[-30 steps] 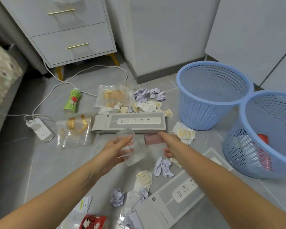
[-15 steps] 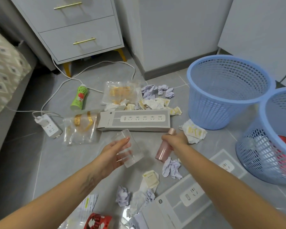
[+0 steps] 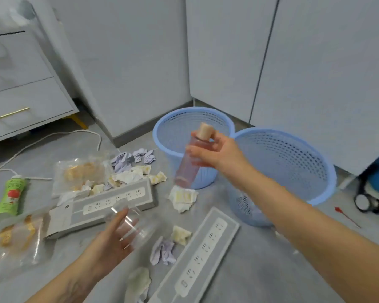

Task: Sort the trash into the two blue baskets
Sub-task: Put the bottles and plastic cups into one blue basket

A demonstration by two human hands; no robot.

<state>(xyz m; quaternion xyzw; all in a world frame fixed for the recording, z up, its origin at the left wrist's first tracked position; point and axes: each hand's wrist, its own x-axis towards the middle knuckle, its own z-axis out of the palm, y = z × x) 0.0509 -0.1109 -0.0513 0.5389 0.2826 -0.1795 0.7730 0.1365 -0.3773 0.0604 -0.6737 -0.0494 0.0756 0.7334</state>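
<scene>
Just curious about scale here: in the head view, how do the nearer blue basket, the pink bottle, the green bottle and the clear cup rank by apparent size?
1. Nearer blue basket, clearly largest.
2. Pink bottle and green bottle look alike; the pink one is lifted nearer the camera, so unsure.
3. Clear cup, blurred, apparently smallest.

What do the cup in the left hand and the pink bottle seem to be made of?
Cup: probably thin clear plastic, glossy; the floor shows through it. Pink bottle: translucent plastic or glass, unclear which; its cap looks like matte pale wood or cork.
</scene>
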